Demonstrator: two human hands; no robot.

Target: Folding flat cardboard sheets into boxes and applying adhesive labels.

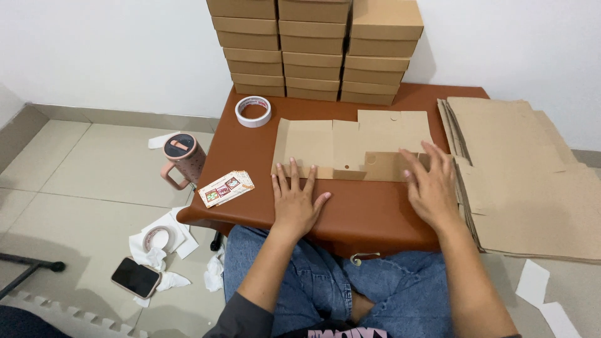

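A flat, unfolded brown cardboard box blank [350, 141] lies across the middle of a low brown table [250, 156]. My left hand [296, 197] rests palm down on the table, fingers spread, its fingertips touching the blank's near left edge. My right hand [431, 181] is spread flat over the blank's near right flap, pressing on it. Neither hand grips anything.
Stacks of folded brown boxes [313, 50] stand against the wall at the table's far edge. A pile of flat blanks [526, 181] sits at right. A tape roll [253, 111] and small printed cards [226, 188] lie on the table. A pink tumbler [183, 158], phone [136, 276] and paper scraps are on the floor.
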